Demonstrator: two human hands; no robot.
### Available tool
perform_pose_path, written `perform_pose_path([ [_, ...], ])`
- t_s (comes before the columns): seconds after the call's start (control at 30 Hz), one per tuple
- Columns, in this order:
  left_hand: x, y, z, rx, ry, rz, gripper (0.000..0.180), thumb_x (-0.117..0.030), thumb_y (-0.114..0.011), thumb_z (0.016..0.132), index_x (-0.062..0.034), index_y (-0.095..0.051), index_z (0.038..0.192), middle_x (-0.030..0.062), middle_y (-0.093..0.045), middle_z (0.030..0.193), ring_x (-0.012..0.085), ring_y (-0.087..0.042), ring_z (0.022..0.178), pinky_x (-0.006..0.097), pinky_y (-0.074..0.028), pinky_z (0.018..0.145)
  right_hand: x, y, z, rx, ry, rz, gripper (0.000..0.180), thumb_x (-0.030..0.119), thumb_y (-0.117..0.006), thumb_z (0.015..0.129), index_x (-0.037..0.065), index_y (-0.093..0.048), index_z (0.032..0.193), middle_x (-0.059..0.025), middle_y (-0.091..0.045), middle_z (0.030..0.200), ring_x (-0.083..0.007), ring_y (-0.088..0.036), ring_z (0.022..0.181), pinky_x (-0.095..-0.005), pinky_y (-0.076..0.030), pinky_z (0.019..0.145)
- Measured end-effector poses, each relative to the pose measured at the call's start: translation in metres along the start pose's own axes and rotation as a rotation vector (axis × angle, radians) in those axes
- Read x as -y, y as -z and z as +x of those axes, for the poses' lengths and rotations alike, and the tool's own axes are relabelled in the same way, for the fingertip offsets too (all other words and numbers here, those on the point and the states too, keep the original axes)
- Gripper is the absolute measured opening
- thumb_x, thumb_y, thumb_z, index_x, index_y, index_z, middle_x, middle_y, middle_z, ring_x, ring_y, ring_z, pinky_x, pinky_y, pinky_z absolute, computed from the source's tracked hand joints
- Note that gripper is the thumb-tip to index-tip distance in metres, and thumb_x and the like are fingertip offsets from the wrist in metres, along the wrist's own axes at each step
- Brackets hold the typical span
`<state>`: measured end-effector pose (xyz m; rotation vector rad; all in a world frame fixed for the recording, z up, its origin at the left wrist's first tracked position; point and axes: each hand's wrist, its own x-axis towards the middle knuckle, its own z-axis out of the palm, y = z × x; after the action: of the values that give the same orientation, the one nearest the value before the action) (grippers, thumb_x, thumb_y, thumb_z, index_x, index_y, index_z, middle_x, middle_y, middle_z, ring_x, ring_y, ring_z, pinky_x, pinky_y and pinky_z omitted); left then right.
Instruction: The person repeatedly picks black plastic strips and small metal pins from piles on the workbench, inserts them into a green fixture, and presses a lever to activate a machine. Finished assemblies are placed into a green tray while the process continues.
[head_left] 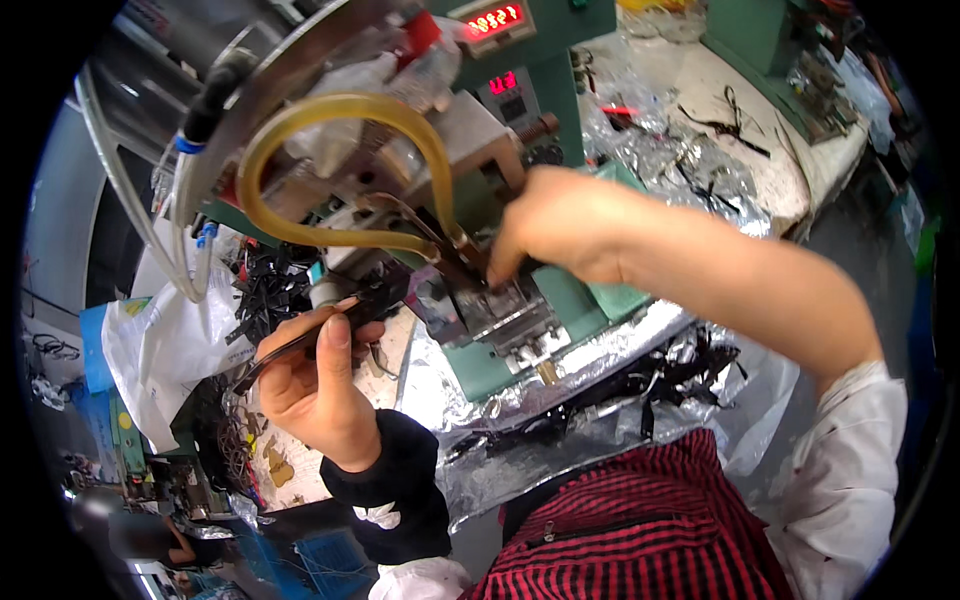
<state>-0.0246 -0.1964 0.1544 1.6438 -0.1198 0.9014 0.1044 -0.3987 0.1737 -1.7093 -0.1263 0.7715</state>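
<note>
My left hand (312,385) grips dark metal tweezers (300,343) whose tips point right toward the small metal block (500,315) on a green benchtop machine (560,300). A small black piece sits at the tweezer tips, close to the block. My right hand (560,222) reaches in from the right, its fingertips pressing down on the top of that block next to a thin metal arm. What lies under the fingertips is hidden.
A yellowish rubber hose (330,170) loops over the machine head. A pile of small black parts (265,290) and a white plastic bag (165,340) lie at left. Crinkled silver foil (560,400) with black strips covers the bench front. A second green machine (760,35) stands at the back right.
</note>
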Motion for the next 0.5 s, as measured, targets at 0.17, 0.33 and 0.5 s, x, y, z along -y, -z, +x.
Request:
perform_pose_path([
  [0.17,0.019,-0.019,-0.037,0.254,-0.505,0.376,0.024,0.012,-0.073,0.072,-0.0026,-0.073,0.090,0.0139,-0.077,0.095,0.0223,-0.070,0.071,0.029,-0.056,0.066,-0.035,0.007,-0.002,-0.073,0.354,-0.004,0.038,-0.001,-0.068,0.078,-0.014,-0.064,0.114,-0.0203,-0.073,0.100,-0.0268,-0.071,0.095,-0.0353,-0.054,0.085],
  [0.33,0.031,-0.049,-0.060,0.471,-0.725,0.632,0.031,0.006,-0.081,0.067,-0.0056,-0.075,0.096,0.0137,-0.077,0.098,0.0154,-0.057,0.053,0.029,-0.039,0.049,-0.147,0.027,0.019,-0.617,0.645,-0.476,0.035,0.001,-0.056,0.086,0.005,-0.070,0.117,-0.0175,-0.074,0.107,-0.0371,-0.070,0.101,-0.0444,-0.056,0.089],
  [0.5,0.053,-0.042,-0.059,0.463,-0.792,0.549,0.033,0.004,-0.082,0.068,-0.0050,-0.074,0.098,0.0127,-0.077,0.101,0.0160,-0.056,0.052,0.029,-0.038,0.047,-0.179,0.051,0.010,-0.798,0.722,-0.532,0.032,0.000,-0.055,0.088,0.005,-0.070,0.115,-0.0167,-0.073,0.109,-0.0361,-0.070,0.102,-0.0416,-0.055,0.091],
])
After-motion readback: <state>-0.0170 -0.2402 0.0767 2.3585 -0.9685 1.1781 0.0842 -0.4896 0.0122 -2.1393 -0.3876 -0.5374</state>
